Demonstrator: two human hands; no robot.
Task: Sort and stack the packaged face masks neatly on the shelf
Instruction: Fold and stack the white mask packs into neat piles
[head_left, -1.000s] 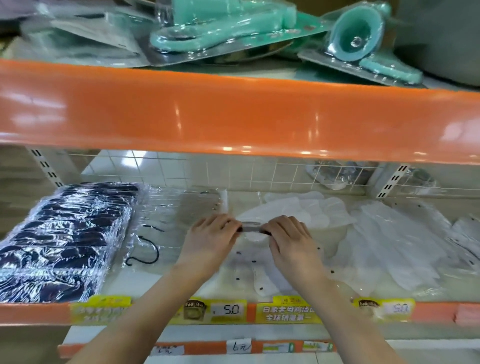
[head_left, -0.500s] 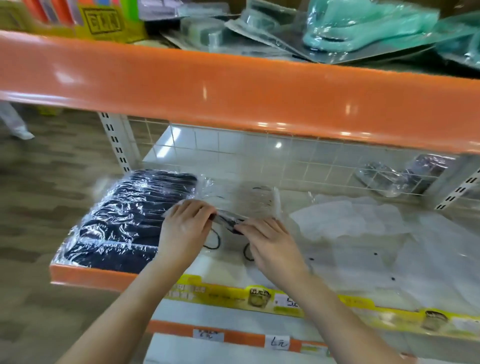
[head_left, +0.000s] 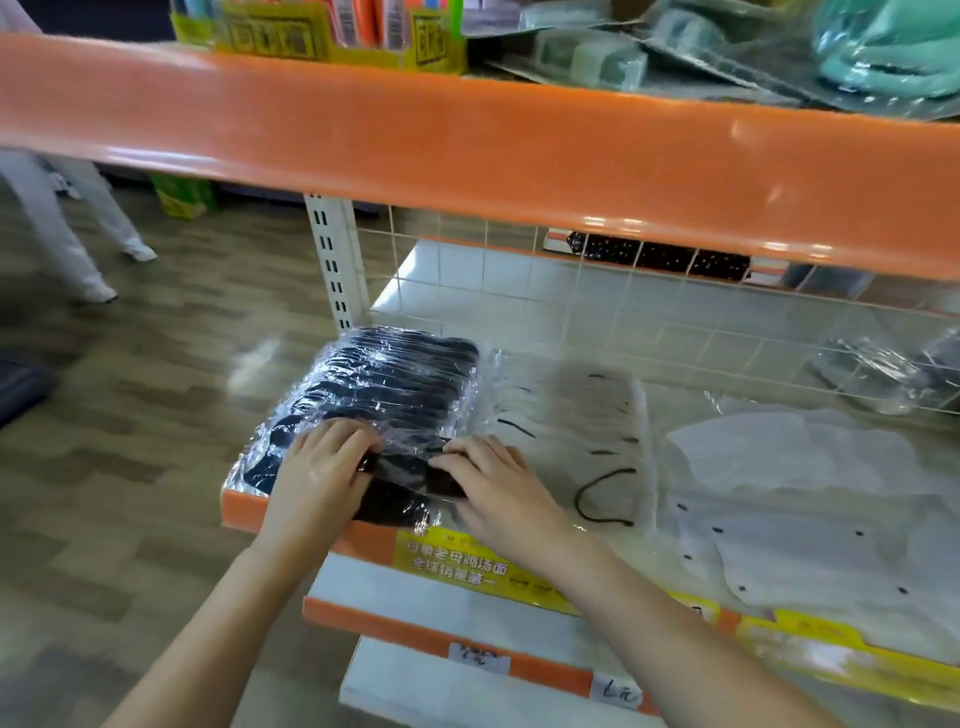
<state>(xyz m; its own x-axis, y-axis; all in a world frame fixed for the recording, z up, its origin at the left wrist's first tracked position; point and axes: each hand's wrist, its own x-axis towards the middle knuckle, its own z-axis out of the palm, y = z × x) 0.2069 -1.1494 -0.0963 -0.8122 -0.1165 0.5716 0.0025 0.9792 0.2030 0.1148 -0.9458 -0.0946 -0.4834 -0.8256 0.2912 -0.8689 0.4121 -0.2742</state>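
Left hand: the left hand (head_left: 322, 475) lies at the front left corner of the shelf (head_left: 306, 525), fingers curled over the left end of a black mask pack (head_left: 400, 493), gripping it.
Right hand: the right hand (head_left: 498, 486) is just beside it, fingers bent over the right end of the same pack and pinching its upper edge; the two hands are near each other, not touching.
Held pack: clear wrap round a dark mask, lying flat over the shelf's front edge, against the near end of the black stack.
Price strip: a yellow label (head_left: 457, 564) runs along the shelf's front edge, below the right wrist.
Black stack: the pile of wrapped black masks (head_left: 384, 384) fills the shelf's left end, running from the hands back toward the upright post (head_left: 332, 270).
Clear packs: just right of the stack, see-through packs (head_left: 587, 415) with black ear loops lie flat mid-shelf.
White masks: wrapped white masks (head_left: 800, 499) spread loosely over the shelf's right part, overlapping.
Back: a wire grid (head_left: 623, 312) closes the rear edge.
Upper shelf: an orange ledge (head_left: 519, 150) carries a yellow box (head_left: 322, 36) and teal packaged goods (head_left: 883, 47).
Floor: white-trousered legs (head_left: 67, 223) of another person stand far left.
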